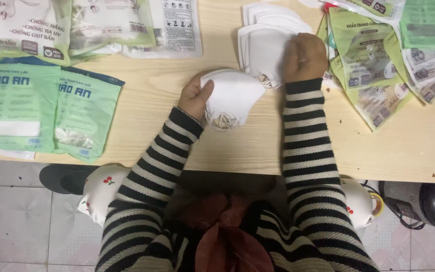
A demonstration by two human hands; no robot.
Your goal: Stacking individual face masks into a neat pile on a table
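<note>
The left hand (193, 95) has its grip closed around a small bundle of folded white fabric face masks (230, 98) with looped ear cords, held just above the pale wooden bench (152, 100). The right hand (304, 56), fist closed, presses on a stack of loose white masks (265, 30). Cords dangling below the bundle could snag and pull it apart. Flat green printed pouches (373, 75) lie at right; 2 filled green packets (41, 108) lie at left.
</note>
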